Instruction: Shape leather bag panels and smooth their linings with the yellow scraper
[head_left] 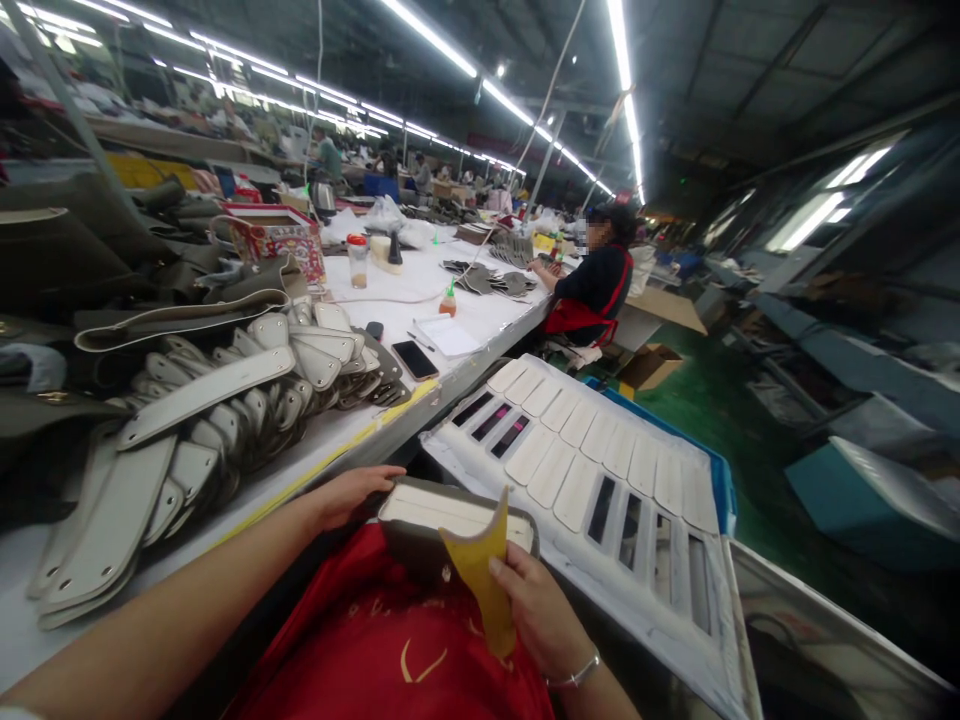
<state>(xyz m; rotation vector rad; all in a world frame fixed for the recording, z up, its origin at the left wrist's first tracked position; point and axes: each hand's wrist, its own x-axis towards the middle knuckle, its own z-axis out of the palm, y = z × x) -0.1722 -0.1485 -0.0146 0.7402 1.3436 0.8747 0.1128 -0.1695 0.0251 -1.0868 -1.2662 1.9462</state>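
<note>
In front of a red apron, a dark olive bag body point(420, 545) rests with its cream flat panel point(442, 505) facing up. My left hand point(364, 495) grips it at its left end, with the fingers partly hidden behind the edge. My right hand point(536, 605) is closed on a yellow scraper-like sheet point(484, 575) with a concave top edge, the thumb lying across it. This yellow piece stands upright in front of the bag's right part and covers some of it. Whether the right fingers also touch the bag is hidden.
Cream straps point(202, 400) with metal studs are heaped on the white table point(360, 425), beside a phone point(415, 361) and a glue bottle point(448, 300). To the right, a slotted tray point(480, 455) carries rows of cream panels point(559, 485). A co-worker point(600, 280) sits farther along.
</note>
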